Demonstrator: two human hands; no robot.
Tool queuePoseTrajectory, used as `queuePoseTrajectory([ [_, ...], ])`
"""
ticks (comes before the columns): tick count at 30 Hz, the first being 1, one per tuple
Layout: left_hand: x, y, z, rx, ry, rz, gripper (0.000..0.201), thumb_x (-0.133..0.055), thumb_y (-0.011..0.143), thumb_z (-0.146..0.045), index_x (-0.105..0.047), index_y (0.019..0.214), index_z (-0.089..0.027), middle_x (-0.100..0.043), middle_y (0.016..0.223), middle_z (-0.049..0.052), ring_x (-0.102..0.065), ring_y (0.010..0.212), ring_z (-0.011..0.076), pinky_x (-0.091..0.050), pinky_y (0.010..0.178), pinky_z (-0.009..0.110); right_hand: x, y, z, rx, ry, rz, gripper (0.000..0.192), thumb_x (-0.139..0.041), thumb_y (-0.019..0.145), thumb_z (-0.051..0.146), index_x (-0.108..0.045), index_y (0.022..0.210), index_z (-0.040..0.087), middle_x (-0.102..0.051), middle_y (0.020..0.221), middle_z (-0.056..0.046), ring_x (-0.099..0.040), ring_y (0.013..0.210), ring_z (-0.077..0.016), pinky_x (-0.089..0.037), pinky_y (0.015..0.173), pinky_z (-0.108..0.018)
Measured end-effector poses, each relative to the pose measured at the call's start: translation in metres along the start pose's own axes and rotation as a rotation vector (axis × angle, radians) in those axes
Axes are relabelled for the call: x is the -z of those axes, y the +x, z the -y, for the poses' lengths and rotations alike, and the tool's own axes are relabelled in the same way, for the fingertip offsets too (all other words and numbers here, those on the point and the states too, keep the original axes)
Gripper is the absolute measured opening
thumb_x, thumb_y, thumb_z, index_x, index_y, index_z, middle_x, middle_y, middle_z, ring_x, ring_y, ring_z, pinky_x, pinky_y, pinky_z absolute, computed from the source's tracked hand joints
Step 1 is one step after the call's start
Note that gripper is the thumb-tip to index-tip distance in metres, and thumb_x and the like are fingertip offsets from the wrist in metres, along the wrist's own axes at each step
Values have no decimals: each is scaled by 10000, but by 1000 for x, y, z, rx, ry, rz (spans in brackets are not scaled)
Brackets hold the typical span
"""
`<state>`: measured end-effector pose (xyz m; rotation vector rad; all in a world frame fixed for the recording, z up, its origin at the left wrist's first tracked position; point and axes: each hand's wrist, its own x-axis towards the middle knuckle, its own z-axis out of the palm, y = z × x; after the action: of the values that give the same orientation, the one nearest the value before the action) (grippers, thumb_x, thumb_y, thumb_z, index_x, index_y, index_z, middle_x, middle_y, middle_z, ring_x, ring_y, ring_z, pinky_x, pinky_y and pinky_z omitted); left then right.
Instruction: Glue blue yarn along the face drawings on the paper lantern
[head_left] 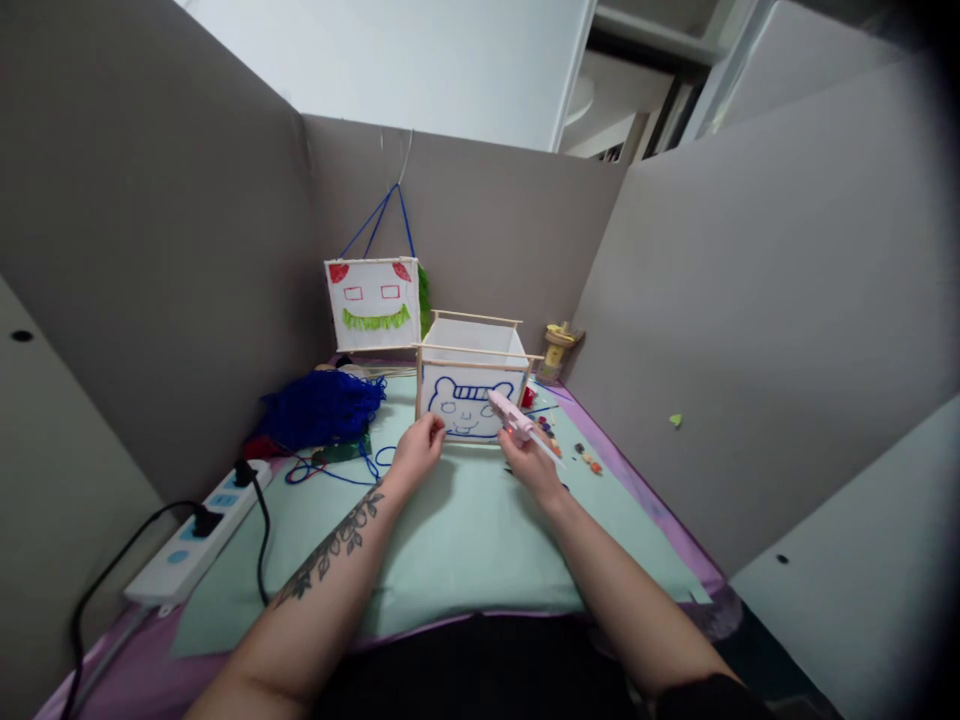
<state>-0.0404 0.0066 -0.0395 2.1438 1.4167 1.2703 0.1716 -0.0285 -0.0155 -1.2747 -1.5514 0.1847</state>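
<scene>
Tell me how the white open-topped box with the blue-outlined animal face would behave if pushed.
The box is probably light, since its white walls look thin. Pale wooden sticks along its edges should keep it fairly stiff. Being wider than tall, it would likely slide before tipping.

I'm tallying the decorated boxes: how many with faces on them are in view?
2. The red-and-green-faced box hangs at the back left from blue cords; the blue-faced box is straight ahead, by the pink glue gun in the right hand.
</scene>
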Motion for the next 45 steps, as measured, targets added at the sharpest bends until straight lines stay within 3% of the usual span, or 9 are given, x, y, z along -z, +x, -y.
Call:
queuePoseTrajectory([
  [40,0,0,-2,1,19,17,68,-474,823,-221,-530,855,-201,-607,806,34,-552,734,171,-407,666,280,-1,-8,-4,-63,-42,79,386,-511,763,361,-641,1039,124,-678,950,-109,-624,858,-243,-494,758,-342],
  [45,1,0,-3,-2,29,18,69,-470,821,-216,-529,855,-203,-608,804,34,-551,730,173,-407,669,286,-5,-9,-11,-14,-37,80,352,-504,774,360,-643,1001,129,-674,913,-99,-622,819,-226,-492,750,-331],
])
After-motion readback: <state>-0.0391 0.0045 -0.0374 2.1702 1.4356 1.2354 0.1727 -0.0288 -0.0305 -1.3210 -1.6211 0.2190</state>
